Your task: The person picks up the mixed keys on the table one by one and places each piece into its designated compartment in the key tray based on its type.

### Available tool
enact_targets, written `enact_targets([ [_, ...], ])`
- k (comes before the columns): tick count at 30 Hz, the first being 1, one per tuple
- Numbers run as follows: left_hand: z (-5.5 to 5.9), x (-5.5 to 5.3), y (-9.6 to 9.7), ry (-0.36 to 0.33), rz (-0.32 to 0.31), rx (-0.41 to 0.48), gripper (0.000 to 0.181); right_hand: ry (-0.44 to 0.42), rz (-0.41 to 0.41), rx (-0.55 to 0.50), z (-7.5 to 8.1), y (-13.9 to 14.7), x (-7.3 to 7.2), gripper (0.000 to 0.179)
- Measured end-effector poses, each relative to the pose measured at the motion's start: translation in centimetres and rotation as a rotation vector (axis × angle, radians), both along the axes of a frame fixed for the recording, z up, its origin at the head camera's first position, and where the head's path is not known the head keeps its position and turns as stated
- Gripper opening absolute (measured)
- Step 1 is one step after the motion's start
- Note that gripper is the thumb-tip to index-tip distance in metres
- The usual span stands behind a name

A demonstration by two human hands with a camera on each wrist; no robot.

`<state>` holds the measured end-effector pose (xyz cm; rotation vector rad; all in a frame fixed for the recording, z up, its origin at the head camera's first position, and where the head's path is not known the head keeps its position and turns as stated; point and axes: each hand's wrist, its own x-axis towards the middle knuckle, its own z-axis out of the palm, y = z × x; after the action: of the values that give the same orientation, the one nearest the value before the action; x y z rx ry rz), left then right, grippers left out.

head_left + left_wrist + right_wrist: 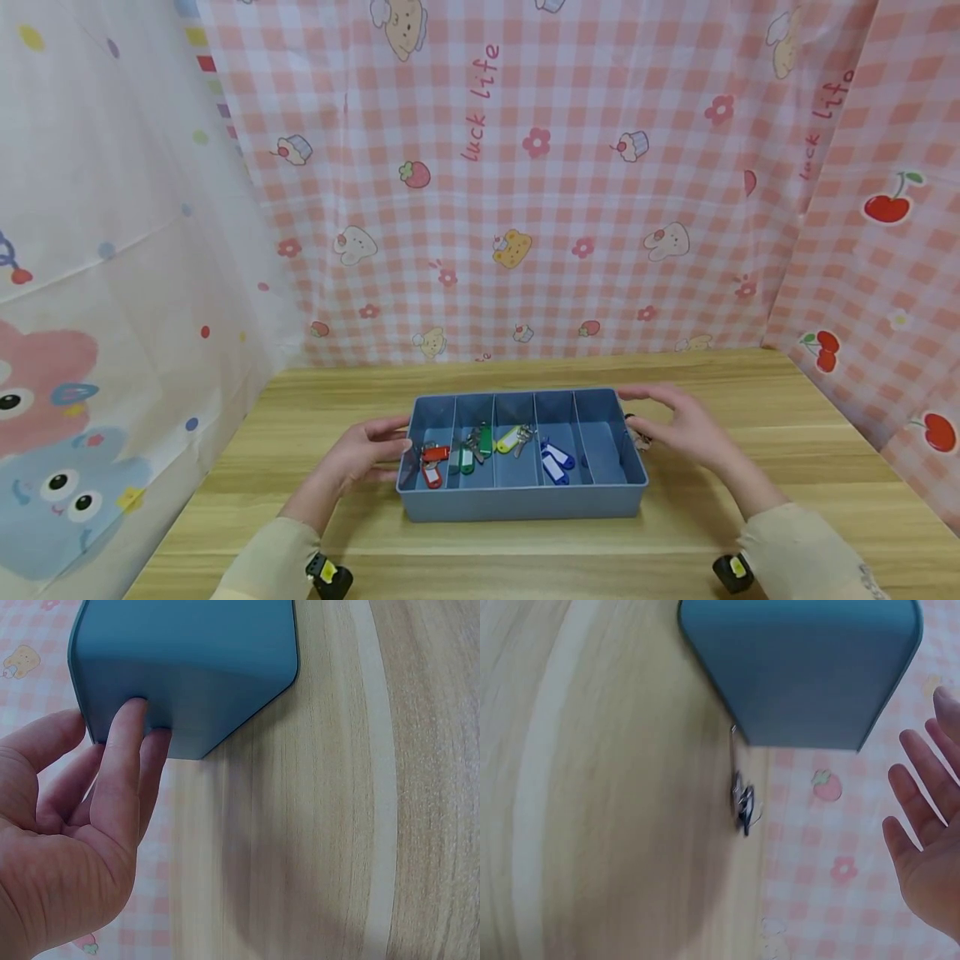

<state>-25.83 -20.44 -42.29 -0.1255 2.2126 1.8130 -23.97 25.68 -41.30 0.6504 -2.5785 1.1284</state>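
A blue-grey tray [521, 502] with five side-by-side compartments sits on the wooden table. Red-tagged keys [432, 462], green-tagged keys [480, 442], yellow-tagged keys [512, 439] and blue-tagged keys [556, 463] lie in its first four compartments from the left. My left hand [371, 452] grips the tray's left end, thumb at the rim and fingertips against the outer wall [187, 705]. At the right end, my right hand [934, 847] is held apart from the wall, fingers spread. Small metal keys [742, 802], blurred, lie on the table beside that end.
The wooden table [525, 550] extends around the tray. Behind it hangs a pink checked cloth [555, 200], with a white patterned cloth [150, 275] at the left and more checked cloth [885, 292] at the right.
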Motion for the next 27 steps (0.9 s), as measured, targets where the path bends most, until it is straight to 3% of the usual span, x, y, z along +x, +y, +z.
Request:
enact_targets([
  [9,0.0,0.1,0.1,0.005,0.003,0.003,0.050,-0.042,0.026,-0.019,-1.3,1.7,-0.6,0.041],
  [15,0.0,0.2,0.1,0.007,0.004,0.000,0.050,-0.019,0.059,-0.016,-2.0,2.6,-1.1,0.044],
  [27,0.0,0.1,0.1,-0.003,0.006,0.001,0.051,-0.113,0.128,-0.011,-3.3,4.2,-2.3,0.045],
])
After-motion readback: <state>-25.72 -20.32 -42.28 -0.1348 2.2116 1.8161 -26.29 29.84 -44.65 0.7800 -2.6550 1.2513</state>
